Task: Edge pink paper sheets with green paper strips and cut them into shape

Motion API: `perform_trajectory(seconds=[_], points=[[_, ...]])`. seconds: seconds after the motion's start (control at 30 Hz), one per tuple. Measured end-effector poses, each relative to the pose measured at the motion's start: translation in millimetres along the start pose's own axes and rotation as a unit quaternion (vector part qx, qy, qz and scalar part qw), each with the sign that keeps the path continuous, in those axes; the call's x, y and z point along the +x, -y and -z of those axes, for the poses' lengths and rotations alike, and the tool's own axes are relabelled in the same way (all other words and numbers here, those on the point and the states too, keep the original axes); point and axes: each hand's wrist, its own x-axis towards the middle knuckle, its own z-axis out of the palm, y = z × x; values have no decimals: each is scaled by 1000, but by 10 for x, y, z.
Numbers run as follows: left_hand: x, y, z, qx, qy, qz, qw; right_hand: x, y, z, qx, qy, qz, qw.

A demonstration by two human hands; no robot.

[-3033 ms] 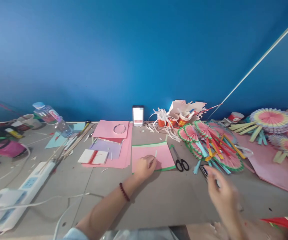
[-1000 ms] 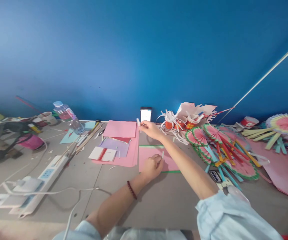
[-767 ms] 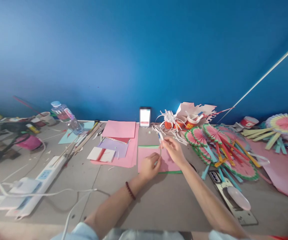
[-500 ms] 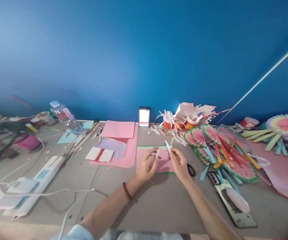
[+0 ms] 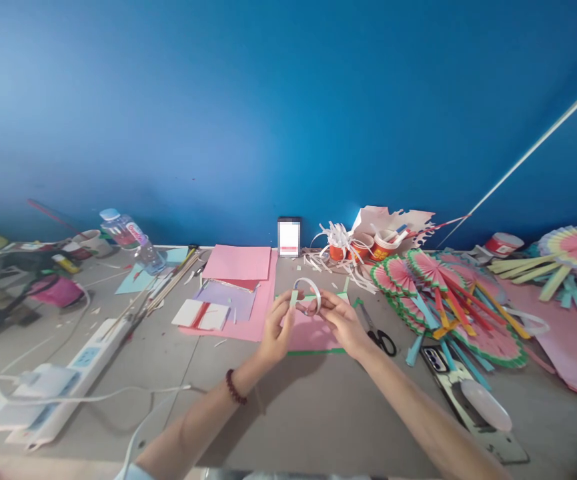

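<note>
My left hand (image 5: 277,328) pinches a small pale green paper strip (image 5: 294,298), which stands upright between thumb and finger. My right hand (image 5: 345,325) grips a narrow white ring that looks like a roll of tape (image 5: 317,297). Its round opening faces me, and its left side comes close to the green strip; whether they touch I cannot tell. Below both hands lies a pink paper sheet (image 5: 313,337) with green edges. Black-handled scissors (image 5: 386,343) rest just right of the sheet, beside my right wrist.
Pink and green folded paper fans (image 5: 433,273) pile up on the right, with a phone (image 5: 493,433) nearer me. Pink paper sheets (image 5: 241,261) lie left of centre. Farther left are a water bottle (image 5: 135,237) and a power strip (image 5: 75,373). A small screen (image 5: 289,239) leans against the blue wall.
My hands have come closer together and shifted left. The tape roll has turned from nearly edge-on to facing me, beside the green strip. More of the scissors shows.
</note>
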Motion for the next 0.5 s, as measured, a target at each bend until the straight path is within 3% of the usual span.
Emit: perform_trajectory(seconds=[0.13, 0.27, 0.37, 0.5], points=[[-148, 195, 68, -1, 31, 36, 999, 92, -117, -69, 21, -1, -18, 1000], [-217, 251, 56, -2, 36, 51, 998, 62, -195, -99, 9, 10, -8, 1000], [-218, 236, 44, 7, 68, 45, 997, -29, -264, -83, -68, -15, 30, 997], [-233, 231, 52, 29, 101, 3, 994, -125, -379, -68, -215, -38, 99, 971]])
